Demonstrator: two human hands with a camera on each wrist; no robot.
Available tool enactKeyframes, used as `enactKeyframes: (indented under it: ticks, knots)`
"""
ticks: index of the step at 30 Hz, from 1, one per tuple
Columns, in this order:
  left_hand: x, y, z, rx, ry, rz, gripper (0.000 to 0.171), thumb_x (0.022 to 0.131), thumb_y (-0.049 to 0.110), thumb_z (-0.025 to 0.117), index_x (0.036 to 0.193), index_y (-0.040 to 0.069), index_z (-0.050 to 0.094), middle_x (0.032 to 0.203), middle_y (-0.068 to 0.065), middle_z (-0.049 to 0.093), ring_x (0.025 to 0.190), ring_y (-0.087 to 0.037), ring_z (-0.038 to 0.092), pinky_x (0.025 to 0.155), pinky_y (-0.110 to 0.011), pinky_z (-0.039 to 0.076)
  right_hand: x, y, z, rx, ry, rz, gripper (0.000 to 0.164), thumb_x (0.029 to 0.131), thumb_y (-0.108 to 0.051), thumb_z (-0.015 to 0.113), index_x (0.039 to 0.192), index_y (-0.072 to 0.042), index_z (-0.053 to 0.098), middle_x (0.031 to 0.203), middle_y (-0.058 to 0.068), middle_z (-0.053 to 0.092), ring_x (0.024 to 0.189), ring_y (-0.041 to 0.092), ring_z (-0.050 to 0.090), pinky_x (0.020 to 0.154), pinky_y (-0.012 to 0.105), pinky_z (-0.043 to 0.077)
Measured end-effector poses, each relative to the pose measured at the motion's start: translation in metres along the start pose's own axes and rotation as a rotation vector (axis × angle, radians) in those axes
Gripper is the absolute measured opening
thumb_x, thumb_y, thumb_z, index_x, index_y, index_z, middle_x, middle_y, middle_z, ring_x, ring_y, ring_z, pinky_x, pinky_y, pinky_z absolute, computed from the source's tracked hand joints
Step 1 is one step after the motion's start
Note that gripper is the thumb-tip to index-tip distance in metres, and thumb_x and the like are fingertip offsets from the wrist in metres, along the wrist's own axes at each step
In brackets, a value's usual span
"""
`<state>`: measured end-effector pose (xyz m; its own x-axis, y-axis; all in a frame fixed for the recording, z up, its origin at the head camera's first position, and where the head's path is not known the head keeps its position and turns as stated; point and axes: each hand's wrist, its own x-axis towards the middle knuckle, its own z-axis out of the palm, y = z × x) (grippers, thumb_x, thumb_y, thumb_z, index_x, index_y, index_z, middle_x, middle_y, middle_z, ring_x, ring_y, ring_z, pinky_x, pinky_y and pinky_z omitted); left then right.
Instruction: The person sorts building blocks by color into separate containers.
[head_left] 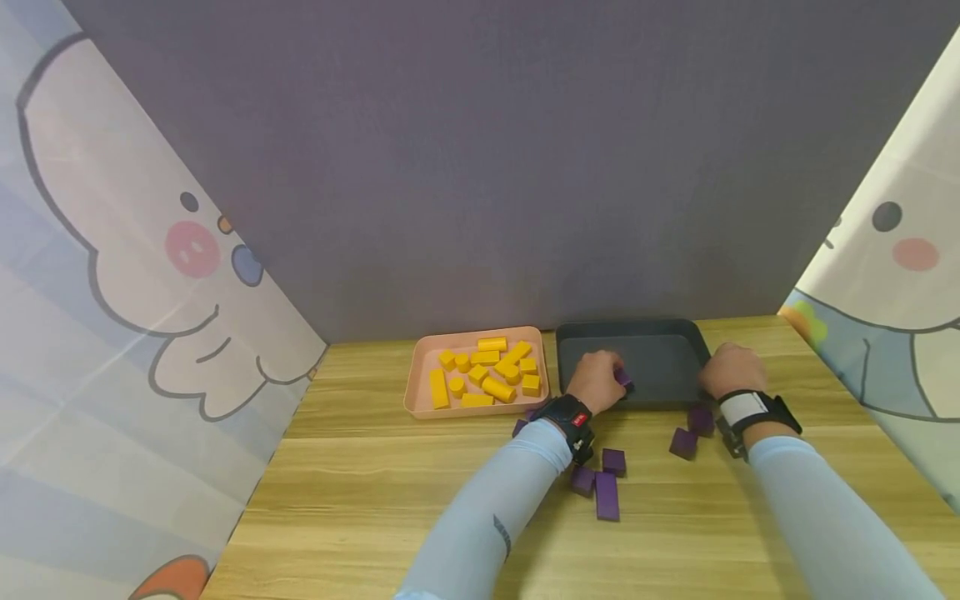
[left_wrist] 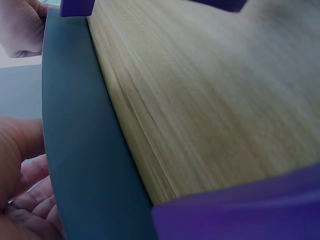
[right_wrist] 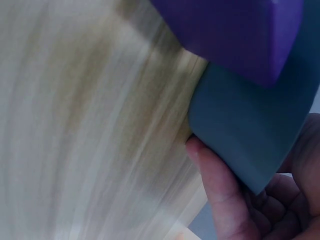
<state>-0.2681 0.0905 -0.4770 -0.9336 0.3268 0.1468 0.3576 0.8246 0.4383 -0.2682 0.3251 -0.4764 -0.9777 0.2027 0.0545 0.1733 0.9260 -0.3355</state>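
My left hand [head_left: 596, 379] reaches over the near rim of a dark grey tray [head_left: 652, 350]. At its fingertips, inside the tray, it pinches a small purple block [head_left: 623, 378]. In the left wrist view the tray wall [left_wrist: 90, 125] covers part of that hand's curled fingers [left_wrist: 35, 172], and the block is hidden there. My right hand [head_left: 733, 371] grips the tray's right end. The right wrist view has its finger [right_wrist: 220, 185] low against the outside of the tray's corner, with the thumb side over the rim. A purple block [right_wrist: 240, 35] looms close to that camera.
A pink tray [head_left: 408, 392] of several yellow blocks [head_left: 498, 389] stands left of the grey one. Purple blocks [head_left: 683, 443] lie before the grey tray, with others, including a long one [head_left: 607, 497], near my left forearm. A grey panel [head_left: 480, 167] rises behind.
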Motion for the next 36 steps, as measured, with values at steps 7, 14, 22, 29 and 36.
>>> enactKeyframes:
  ticks: [7,14,22,29,36]
  knots:
    - [-0.008,-0.007,-0.012,-0.030,-0.002,-0.016,0.041,0.086,0.016,0.085,0.126,0.015,0.075,0.117,0.001,0.079,0.102,-0.009,0.073,0.081,-0.017,0.055,0.002,-0.005,0.003,0.019,-0.021,0.011,0.027,0.080,-0.009,0.060,0.084,0.017,0.065,0.083,0.037,0.068,0.076,0.050,0.069,0.055,0.049,0.054]
    - [-0.023,-0.016,-0.045,-0.120,0.006,0.064,0.033,0.091,0.018,0.079,0.124,0.013,0.076,0.116,-0.002,0.079,0.104,-0.013,0.074,0.080,-0.016,0.055,0.002,-0.001,0.002,0.036,-0.008,-0.033,0.028,0.078,-0.010,0.060,0.082,0.017,0.064,0.085,0.039,0.067,0.077,0.053,0.067,0.054,0.051,0.054]
    - [-0.066,-0.027,-0.106,-0.201,-0.063,0.144,0.033,0.097,0.022,0.074,0.127,0.009,0.072,0.128,-0.005,0.075,0.110,-0.017,0.074,0.084,-0.016,0.056,0.000,0.010,-0.005,0.032,-0.051,-0.057,0.025,0.078,-0.013,0.062,0.073,0.011,0.063,0.072,0.029,0.065,0.069,0.046,0.065,0.051,0.048,0.051]
    - [-0.117,-0.044,-0.142,-0.191,-0.014,0.108,0.040,0.096,0.026,0.074,0.134,0.012,0.070,0.128,-0.003,0.075,0.109,-0.020,0.074,0.084,-0.020,0.058,-0.004,0.009,-0.015,0.026,-0.060,-0.079,0.024,0.078,-0.014,0.062,0.065,0.006,0.062,0.067,0.023,0.063,0.066,0.040,0.062,0.053,0.046,0.051]
    - [-0.168,-0.053,-0.140,-0.070,-0.042,0.058,0.057,0.095,0.032,0.076,0.147,0.016,0.057,0.133,-0.003,0.074,0.115,-0.019,0.074,0.085,-0.025,0.060,-0.006,0.010,-0.018,0.012,-0.079,-0.096,0.026,0.078,-0.015,0.063,0.069,0.009,0.064,0.074,0.031,0.066,0.072,0.050,0.066,0.054,0.051,0.053]
